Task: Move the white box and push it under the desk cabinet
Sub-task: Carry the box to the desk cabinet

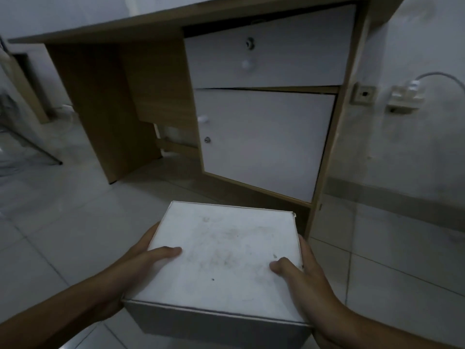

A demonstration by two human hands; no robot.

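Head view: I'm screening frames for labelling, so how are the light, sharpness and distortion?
Head view: dim and bluish, without glare; white box and both hands readable; desk lines bowed by the wide lens; left edge blurred.

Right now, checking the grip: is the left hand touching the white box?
Touching. The head view shows the left hand pressed against the white box's side, thumb on its lid.

Left hand [130,268]: bare forearm reaching in from the near left, palm pressed flat to the left side of the white box [221,258], thumb lying over its top | Right hand [305,280]: forearm from the near right, palm on the right side, thumb curled on top
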